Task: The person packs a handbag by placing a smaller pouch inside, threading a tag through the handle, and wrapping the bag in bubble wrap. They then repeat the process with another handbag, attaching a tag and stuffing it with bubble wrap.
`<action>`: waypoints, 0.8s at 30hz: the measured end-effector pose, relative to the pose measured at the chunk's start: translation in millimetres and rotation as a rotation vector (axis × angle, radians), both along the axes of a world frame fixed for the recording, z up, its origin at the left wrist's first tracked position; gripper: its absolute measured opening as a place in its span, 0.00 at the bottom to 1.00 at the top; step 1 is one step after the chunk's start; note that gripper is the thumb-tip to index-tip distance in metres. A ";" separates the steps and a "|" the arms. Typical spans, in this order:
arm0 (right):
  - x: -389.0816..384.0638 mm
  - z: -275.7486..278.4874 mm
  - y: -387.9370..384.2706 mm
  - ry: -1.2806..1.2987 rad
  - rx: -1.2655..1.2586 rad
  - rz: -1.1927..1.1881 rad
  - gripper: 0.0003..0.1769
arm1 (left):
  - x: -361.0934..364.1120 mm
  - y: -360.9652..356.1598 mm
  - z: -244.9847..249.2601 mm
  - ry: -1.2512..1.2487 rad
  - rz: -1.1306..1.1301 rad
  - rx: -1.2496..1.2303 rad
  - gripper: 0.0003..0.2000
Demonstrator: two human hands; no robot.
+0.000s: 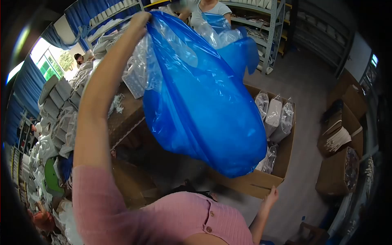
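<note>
My left hand (141,19) is raised high at the upper left, its fingers closed on the gathered top of a large blue plastic bag (208,98). Filled out and shiny, the bag hangs across the middle of the view, with clear plastic (153,67) along its left side. Low on the right, my right hand (270,197) is beside the near corner of an open cardboard box (245,183), its fingers closed; what they hold, if anything, is too small to tell. Clear-wrapped white items (274,114) stand in the box, partly hidden by the bag.
A co-worker (210,7) stands beyond the bag near another blue bag (237,53). A table (122,118) and piled white packages (61,98) are at left. Metal shelves (271,34) stand behind; more cardboard boxes (337,175) are at right.
</note>
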State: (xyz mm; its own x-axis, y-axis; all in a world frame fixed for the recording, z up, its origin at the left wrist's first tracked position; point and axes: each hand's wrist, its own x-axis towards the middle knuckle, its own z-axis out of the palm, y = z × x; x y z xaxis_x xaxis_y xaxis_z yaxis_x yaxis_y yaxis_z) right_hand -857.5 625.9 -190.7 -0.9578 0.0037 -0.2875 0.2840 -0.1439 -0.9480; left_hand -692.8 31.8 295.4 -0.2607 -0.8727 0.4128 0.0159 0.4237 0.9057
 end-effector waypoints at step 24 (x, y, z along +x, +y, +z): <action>144.2 42.2 -112.7 0.033 0.214 -0.412 0.10 | -173.5 -184.4 -126.8 -0.774 -0.192 -0.506 0.20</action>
